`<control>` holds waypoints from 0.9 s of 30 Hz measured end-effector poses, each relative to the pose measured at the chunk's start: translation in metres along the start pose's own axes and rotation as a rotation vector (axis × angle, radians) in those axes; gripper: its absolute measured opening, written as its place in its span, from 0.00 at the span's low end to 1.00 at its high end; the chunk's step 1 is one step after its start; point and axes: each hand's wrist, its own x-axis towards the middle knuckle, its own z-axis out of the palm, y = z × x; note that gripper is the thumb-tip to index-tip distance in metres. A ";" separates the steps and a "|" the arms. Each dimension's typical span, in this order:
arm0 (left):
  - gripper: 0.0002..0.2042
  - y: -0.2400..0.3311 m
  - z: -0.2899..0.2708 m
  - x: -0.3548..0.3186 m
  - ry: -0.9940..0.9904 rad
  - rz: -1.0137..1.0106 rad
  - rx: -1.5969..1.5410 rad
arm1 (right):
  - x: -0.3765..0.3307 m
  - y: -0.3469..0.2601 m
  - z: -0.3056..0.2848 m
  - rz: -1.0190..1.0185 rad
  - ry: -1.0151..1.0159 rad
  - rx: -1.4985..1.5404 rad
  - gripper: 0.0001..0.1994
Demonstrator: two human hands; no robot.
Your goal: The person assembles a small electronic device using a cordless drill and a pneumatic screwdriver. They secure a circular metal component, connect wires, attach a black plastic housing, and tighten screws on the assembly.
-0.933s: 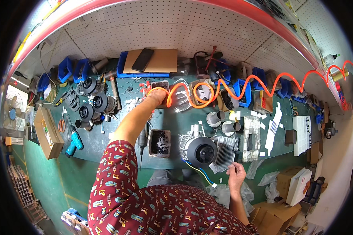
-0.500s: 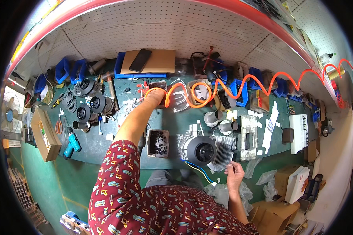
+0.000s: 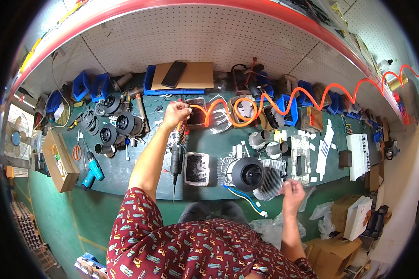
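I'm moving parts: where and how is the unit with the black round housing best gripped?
Probably by its finned grey block, from the right: it juts past the black round housing there, giving ridges to hold. The right hand is beside it; the white plug trails on the near side.

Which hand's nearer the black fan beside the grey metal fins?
Right. Right hand: right of the black fan, past the grey fins. Left hand: farther off, up and left, near the orange hose.

Red handwritten mark point(image 3: 353, 212) on white slab point(image 3: 358, 222), right; nothing else legible.
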 end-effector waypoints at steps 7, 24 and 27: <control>0.08 0.108 0.039 -0.099 -0.220 0.056 -0.369 | 0.036 -0.132 0.089 0.215 -0.397 0.676 0.12; 0.13 0.197 0.202 -0.239 -0.277 0.151 0.516 | 0.035 -0.127 0.145 0.707 -0.801 0.989 0.14; 0.12 0.191 0.206 -0.243 -0.221 0.256 0.509 | 0.039 -0.125 0.136 0.731 -0.782 0.962 0.15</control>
